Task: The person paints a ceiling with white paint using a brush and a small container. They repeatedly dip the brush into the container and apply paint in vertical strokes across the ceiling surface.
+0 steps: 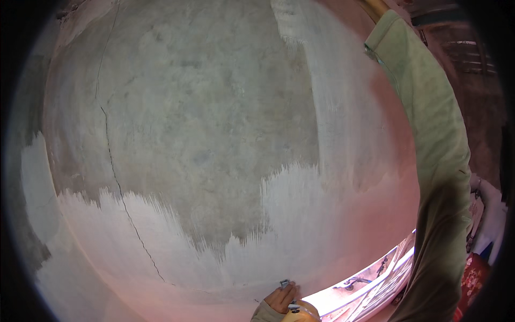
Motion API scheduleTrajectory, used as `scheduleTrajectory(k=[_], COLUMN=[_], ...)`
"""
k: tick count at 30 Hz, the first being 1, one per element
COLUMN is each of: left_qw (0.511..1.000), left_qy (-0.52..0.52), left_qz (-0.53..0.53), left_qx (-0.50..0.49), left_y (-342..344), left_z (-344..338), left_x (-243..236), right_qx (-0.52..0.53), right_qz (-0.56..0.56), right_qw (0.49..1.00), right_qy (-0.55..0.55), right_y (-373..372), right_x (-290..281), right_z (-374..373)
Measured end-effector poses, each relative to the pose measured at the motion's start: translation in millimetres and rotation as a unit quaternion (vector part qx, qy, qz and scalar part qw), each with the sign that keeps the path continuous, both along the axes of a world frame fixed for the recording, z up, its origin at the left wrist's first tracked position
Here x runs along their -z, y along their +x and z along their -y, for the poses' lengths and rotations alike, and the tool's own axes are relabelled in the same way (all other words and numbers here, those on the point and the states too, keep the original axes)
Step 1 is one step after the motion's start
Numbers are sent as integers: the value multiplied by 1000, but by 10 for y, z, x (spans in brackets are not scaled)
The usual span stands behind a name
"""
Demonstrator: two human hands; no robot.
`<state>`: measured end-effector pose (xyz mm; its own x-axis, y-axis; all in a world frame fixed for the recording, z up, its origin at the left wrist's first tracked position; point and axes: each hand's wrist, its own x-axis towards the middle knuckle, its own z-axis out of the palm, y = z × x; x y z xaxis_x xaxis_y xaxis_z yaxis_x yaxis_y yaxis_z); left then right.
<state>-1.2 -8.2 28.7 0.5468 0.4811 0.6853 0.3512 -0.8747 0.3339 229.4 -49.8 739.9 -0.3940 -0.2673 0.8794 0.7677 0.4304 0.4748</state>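
Low at the bottom edge, my left hand (281,298) is closed with bent fingers against the wall. A small grey metal-looking piece (284,283) shows at its fingertips; I cannot make out its kind. Just right of this hand is a yellow rounded thing (301,313) with a white and dark part, cut off by the edge. My right arm, in a green sleeve (437,118), reaches up along the right side. Only a bit of wrist shows at the top, and the hand lies outside the picture. The wall (214,107) is bare grey, with brushed whitish coating (289,214) below and right.
A thin dark crack (126,209) runs down the wall's left part. A corner and an adjoining patchy wall (40,198) stand at far left. Bright bars or a frame (365,287) show at lower right. Red patterned cloth (472,282) hangs or lies beyond my sleeve.
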Motion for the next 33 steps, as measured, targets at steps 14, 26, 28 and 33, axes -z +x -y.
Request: scheduleTrajectory(k=[14, 26, 28, 33], left_qw=[993, 991, 991, 991], left_qy=[104, 106, 113, 109], left_qz=[-33, -36, -28, -34], left_qx=[-50, -76, -65, -72], left_y=[36, -33, -16, -36], left_z=[263, 209, 211, 242], left_x=[-636, -476, -530, -558], right_qx=[43, 32, 28, 43], right_qz=[63, 32, 66, 107], right_qw=[993, 986, 987, 988], right_qy=[-85, -159, -141, -104], right_y=[27, -46, 79, 102], right_x=[530, 1288, 1350, 1673], right_z=[464, 432, 383, 357])
